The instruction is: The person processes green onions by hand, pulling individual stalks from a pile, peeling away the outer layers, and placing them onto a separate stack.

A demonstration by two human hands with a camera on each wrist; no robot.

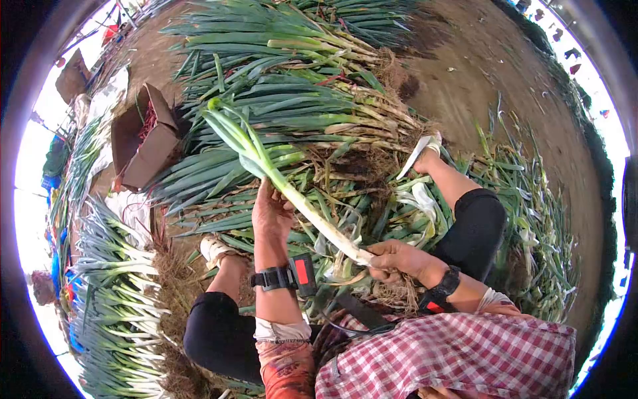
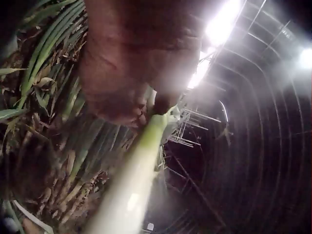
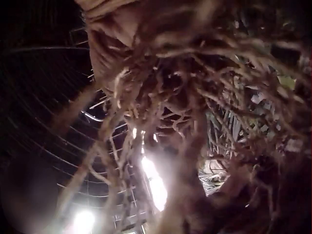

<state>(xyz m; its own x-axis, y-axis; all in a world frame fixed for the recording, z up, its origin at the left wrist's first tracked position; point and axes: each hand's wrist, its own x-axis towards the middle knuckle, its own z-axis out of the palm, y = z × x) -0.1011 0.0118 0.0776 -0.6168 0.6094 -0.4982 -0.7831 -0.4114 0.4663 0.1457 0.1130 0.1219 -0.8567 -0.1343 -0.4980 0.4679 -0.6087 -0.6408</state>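
At the far left of the head view lies a row of pale-stalked leeks (image 1: 123,302), their roots (image 1: 176,299) pointing right. Above it, an open box (image 1: 153,153) holds red strips (image 1: 147,123). Next comes the left shoe (image 1: 216,251).

The left hand (image 1: 271,211) has its fingers bent in around the leek (image 1: 299,199) at its green upper part. The head view partly hides the grip behind the wrist and the stalk; the left wrist view shows the fingers curled close against the green part, with the pale shank running towards the camera. The leek is held up at a slant between the hands, green end up and to the left, root end down and to the right. Behind it lie bundles (image 1: 266,100) with red ties (image 1: 329,80), which the wrist views do not show clearly.

The right hand (image 1: 401,259) is closed around the leek's root end, thumb and fingers bent in. The right wrist view shows tangled roots (image 3: 195,97) below this hand but no clear shank; its fingertips cannot be made out there. Both wrist views also show curved ribs (image 2: 265,73) overhead.

Farther right are the right shoe (image 1: 425,147) and a heap of loose leaves (image 1: 531,233).
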